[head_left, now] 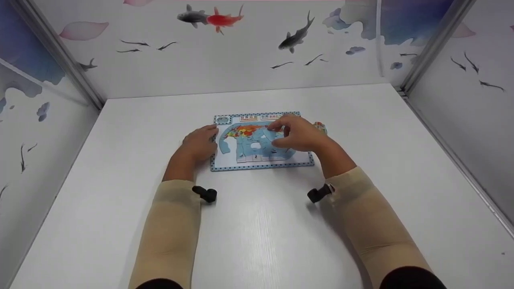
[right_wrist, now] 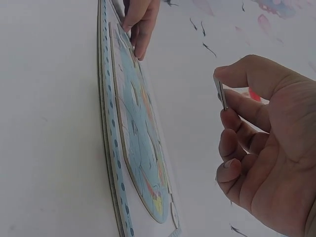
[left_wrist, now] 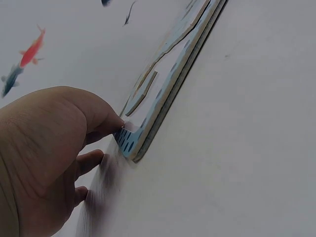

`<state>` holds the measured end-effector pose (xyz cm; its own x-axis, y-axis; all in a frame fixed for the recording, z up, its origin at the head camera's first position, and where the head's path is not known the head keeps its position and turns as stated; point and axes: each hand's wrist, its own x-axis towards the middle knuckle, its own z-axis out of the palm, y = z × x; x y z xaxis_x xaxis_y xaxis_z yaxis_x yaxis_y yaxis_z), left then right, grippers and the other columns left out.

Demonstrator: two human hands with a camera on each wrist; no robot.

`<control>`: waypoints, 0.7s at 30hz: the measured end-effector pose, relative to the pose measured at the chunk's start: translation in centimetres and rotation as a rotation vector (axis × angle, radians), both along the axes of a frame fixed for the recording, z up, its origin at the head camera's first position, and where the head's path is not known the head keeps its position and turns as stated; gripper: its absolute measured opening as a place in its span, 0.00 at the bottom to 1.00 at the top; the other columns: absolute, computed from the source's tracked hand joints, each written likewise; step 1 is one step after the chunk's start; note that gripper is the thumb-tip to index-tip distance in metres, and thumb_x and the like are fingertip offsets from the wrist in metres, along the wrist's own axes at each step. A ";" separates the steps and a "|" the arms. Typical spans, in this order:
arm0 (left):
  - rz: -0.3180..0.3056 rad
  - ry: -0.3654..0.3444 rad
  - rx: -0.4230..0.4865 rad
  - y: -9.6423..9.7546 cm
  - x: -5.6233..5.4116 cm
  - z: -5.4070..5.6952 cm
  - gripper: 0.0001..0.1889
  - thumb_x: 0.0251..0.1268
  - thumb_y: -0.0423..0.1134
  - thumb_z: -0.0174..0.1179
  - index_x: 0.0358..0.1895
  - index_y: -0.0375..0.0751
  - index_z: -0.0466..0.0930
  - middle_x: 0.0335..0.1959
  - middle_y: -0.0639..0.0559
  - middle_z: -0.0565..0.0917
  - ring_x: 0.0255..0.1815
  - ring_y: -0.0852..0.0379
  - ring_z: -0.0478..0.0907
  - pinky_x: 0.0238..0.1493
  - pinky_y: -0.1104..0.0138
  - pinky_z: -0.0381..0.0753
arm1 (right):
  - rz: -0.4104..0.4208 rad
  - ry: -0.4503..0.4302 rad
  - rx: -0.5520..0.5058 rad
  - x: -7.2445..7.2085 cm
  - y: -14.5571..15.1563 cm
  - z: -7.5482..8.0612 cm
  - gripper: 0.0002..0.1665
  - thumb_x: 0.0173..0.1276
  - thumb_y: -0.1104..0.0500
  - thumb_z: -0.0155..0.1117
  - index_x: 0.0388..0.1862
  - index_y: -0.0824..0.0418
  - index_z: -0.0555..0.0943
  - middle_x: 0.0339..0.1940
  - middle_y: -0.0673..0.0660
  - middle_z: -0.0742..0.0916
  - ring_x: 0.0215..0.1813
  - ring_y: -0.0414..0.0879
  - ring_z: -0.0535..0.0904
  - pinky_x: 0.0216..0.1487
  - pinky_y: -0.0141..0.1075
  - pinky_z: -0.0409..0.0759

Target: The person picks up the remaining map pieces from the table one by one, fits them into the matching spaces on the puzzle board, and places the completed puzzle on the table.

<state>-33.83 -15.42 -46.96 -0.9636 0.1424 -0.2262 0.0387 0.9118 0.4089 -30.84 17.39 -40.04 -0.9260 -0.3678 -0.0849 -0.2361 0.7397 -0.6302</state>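
A world map jigsaw puzzle board (head_left: pixel 263 165) with a blue dotted border lies flat on the table. My left hand (head_left: pixel 196 143) rests at its left edge; in the left wrist view the thumb (left_wrist: pixel 106 116) touches the border near a corner while other fingertips reach the tabletop beside it. Over the right part of the map is my right hand (head_left: pixel 301 134). Its thumb and index finger pinch a thin puzzle piece (right_wrist: pixel 220 92), seen edge-on in the right wrist view and held above the board. White gaps show within the blue map area.
Beyond the right hand, a small colourful heap of puzzle pieces (head_left: pixel 321 127) sits at the board's right edge, partly hidden. The white table (head_left: pixel 249 224) is enclosed by panels (head_left: pixel 241 60) printed with fish. A small black camera is strapped to each wrist.
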 end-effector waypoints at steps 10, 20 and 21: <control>0.014 0.001 0.004 0.0 0.2 0.2 0.34 0.80 0.45 0.48 0.87 0.59 0.57 0.90 0.59 0.54 0.93 0.44 0.44 0.90 0.39 0.47 | 0.036 -0.009 -0.017 -0.1 -2.3 -0.1 0.26 0.67 0.49 0.77 0.64 0.44 0.87 0.61 0.52 0.84 0.55 0.50 0.78 0.53 0.41 0.85; 0.020 -0.013 0.011 0.1 0.3 0.3 0.34 0.81 0.45 0.48 0.87 0.58 0.57 0.91 0.59 0.53 0.93 0.44 0.43 0.90 0.38 0.46 | 0.057 -0.035 -0.014 0.1 -5.6 -0.5 0.25 0.66 0.49 0.78 0.63 0.42 0.87 0.59 0.45 0.84 0.53 0.49 0.78 0.53 0.40 0.84; 0.018 -0.012 0.012 0.1 0.2 0.3 0.34 0.81 0.45 0.48 0.87 0.58 0.57 0.91 0.60 0.53 0.93 0.44 0.43 0.90 0.38 0.46 | 0.061 -0.039 -0.016 0.2 -5.9 -0.5 0.25 0.67 0.49 0.78 0.63 0.41 0.87 0.59 0.45 0.83 0.53 0.49 0.78 0.53 0.40 0.84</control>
<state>-33.60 -15.30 -46.66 -0.9633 0.1279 -0.2360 0.0176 0.9074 0.4199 -30.67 11.46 -40.55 -0.8978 -0.4253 -0.1141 -0.2558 0.7147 -0.6510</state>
